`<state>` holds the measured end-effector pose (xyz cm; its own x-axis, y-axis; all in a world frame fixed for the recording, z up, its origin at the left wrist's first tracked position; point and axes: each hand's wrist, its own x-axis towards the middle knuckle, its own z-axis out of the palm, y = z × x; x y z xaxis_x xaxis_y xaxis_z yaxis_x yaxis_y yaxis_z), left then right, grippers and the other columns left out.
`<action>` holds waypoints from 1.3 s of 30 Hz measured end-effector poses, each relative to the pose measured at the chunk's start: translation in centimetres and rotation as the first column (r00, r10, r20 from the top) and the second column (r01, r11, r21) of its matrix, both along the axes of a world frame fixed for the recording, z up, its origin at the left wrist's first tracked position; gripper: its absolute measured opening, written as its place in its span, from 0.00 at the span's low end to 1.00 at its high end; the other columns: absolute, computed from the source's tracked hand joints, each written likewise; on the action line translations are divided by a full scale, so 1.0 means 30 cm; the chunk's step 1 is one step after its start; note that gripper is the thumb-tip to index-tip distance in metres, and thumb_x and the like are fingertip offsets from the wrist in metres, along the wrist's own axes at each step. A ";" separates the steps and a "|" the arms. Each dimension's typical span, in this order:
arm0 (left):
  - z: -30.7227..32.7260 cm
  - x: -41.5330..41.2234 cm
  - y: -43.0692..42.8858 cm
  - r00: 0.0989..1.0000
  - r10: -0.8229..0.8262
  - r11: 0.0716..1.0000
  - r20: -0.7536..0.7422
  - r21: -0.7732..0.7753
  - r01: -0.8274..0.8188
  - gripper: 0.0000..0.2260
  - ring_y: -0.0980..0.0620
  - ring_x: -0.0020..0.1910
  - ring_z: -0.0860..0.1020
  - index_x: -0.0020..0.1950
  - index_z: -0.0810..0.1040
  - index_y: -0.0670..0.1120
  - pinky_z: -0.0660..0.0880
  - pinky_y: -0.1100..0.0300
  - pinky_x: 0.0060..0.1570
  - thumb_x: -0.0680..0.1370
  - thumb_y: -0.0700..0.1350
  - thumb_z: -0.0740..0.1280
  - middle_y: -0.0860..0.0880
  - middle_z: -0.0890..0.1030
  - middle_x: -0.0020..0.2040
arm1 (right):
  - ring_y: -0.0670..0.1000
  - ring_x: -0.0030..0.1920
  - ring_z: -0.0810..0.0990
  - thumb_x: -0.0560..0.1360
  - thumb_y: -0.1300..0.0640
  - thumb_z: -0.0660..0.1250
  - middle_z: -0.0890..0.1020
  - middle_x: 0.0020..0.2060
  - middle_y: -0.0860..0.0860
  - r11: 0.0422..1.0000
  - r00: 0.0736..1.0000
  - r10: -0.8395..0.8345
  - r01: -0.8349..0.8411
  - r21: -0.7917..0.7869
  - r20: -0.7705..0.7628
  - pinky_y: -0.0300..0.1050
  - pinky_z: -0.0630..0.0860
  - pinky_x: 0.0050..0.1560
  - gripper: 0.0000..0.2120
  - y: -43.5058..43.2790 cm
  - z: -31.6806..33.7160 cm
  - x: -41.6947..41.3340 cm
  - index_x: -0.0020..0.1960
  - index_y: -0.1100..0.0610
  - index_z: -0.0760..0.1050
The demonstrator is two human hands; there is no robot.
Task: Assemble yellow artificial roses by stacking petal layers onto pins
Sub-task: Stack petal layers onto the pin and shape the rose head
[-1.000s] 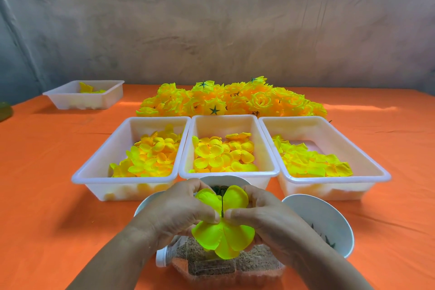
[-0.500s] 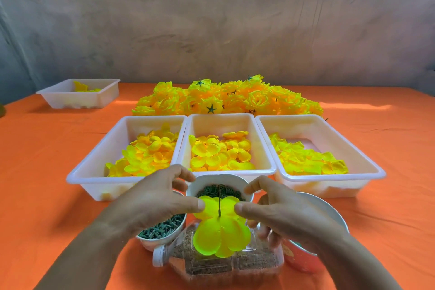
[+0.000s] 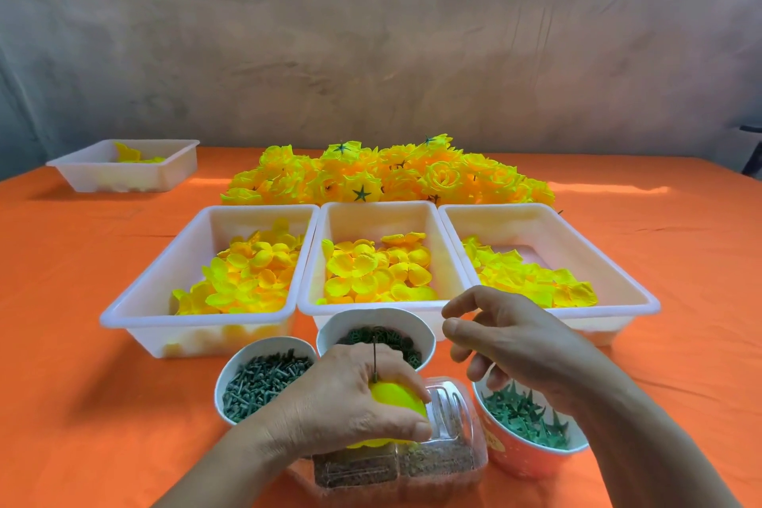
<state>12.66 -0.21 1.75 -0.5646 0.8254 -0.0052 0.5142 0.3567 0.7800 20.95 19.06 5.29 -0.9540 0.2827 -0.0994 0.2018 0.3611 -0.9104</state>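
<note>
Left hand [image 3: 350, 404] at 6 o'clock, grip now wrapped round the petals [image 3: 398, 396] on the pin [image 3: 375, 359], over the bottle [image 3: 449, 417], right hand [image 3: 515, 338] at 4 o'clock, off the petals since the earlier frame, grip loose, holding nothing, above the cup [image 3: 511, 458]

Left hand [image 3: 350, 400] around petal layer [image 3: 398, 399]

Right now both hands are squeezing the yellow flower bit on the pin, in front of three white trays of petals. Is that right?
Not quite. Only the left hand grips the yellow petal layer on the pin. The right hand hovers beside it, fingers loose, holding nothing. The head view shows it. The three white trays of petals do sit behind.
</note>
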 end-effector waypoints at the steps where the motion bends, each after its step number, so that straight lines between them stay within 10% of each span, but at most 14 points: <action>1: -0.006 0.002 0.002 1.000 0.014 1.000 0.010 -0.007 -0.013 0.11 0.67 0.57 0.75 0.46 0.84 0.62 0.71 0.74 0.53 0.66 0.58 0.78 0.64 0.79 0.53 | 0.49 0.30 0.78 0.76 0.55 0.69 0.82 0.31 0.50 1.000 1.000 -0.002 0.002 0.003 0.002 0.41 0.71 0.27 0.04 0.006 0.001 0.001 0.51 0.53 0.77; 7: -0.035 0.012 0.009 0.997 0.072 0.997 0.012 -0.003 -0.072 0.09 0.65 0.53 0.76 0.45 0.84 0.59 0.68 0.82 0.43 0.67 0.51 0.77 0.67 0.79 0.45 | 0.49 0.30 0.78 0.76 0.56 0.70 0.83 0.32 0.51 1.000 1.000 -0.002 0.002 -0.011 0.004 0.40 0.71 0.26 0.05 0.013 -0.005 -0.014 0.51 0.54 0.77; 12: 0.015 -0.031 -0.025 0.994 -0.063 0.992 0.091 -0.100 0.072 0.30 0.69 0.60 0.72 0.59 0.75 0.71 0.69 0.71 0.57 0.59 0.66 0.78 0.72 0.74 0.59 | 0.49 0.30 0.79 0.75 0.55 0.70 0.83 0.32 0.50 1.000 1.000 0.002 -0.002 -0.005 -0.004 0.41 0.72 0.28 0.05 0.039 -0.002 -0.020 0.50 0.53 0.78; 15: 0.081 -0.096 -0.054 0.950 -0.174 0.982 0.258 0.114 0.149 0.37 0.65 0.66 0.72 0.64 0.76 0.63 0.69 0.69 0.61 0.57 0.73 0.74 0.65 0.75 0.66 | 0.48 0.30 0.78 0.75 0.54 0.70 0.83 0.31 0.50 0.999 0.999 -0.042 0.042 0.006 -0.005 0.40 0.72 0.28 0.04 0.088 0.001 -0.018 0.48 0.54 0.79; 21: 0.092 -0.255 -0.010 0.920 0.176 0.894 0.349 0.334 -0.298 0.35 0.52 0.54 0.82 0.50 0.86 0.48 0.74 0.49 0.62 0.55 0.74 0.72 0.48 0.85 0.52 | 0.47 0.28 0.78 0.76 0.56 0.68 0.82 0.29 0.49 0.983 0.983 -0.182 0.182 0.037 -0.007 0.40 0.72 0.27 0.03 0.196 -0.025 -0.036 0.45 0.55 0.80; 27: 0.001 -0.379 0.119 0.888 0.448 0.886 -0.108 0.187 -0.424 0.16 0.61 0.35 0.77 0.38 0.82 0.50 0.71 0.65 0.36 0.71 0.63 0.69 0.58 0.80 0.30 | 0.49 0.32 0.78 0.74 0.58 0.66 0.83 0.36 0.52 0.927 0.943 -0.327 0.333 0.172 -0.066 0.43 0.74 0.32 0.05 0.323 -0.039 -0.148 0.42 0.55 0.80; 33: -0.097 -0.446 0.201 0.836 0.384 0.898 -0.392 -0.053 -0.437 0.15 0.50 0.47 0.79 0.37 0.79 0.54 0.73 0.57 0.46 0.74 0.64 0.66 0.52 0.83 0.44 | 0.57 0.41 0.81 0.73 0.53 0.67 0.84 0.38 0.55 0.883 0.929 -0.364 0.367 0.291 -0.068 0.55 0.79 0.48 0.06 0.391 -0.053 -0.323 0.41 0.55 0.79; 39: -0.135 -0.461 0.224 0.817 0.380 0.875 -0.434 -0.117 -0.469 0.18 0.50 0.40 0.78 0.29 0.75 0.53 0.73 0.57 0.38 0.71 0.65 0.64 0.52 0.80 0.35 | 0.54 0.28 0.75 0.74 0.45 0.66 0.80 0.30 0.54 0.830 0.912 -0.408 0.346 0.437 0.053 0.44 0.73 0.36 0.17 0.409 -0.070 -0.458 0.36 0.59 0.79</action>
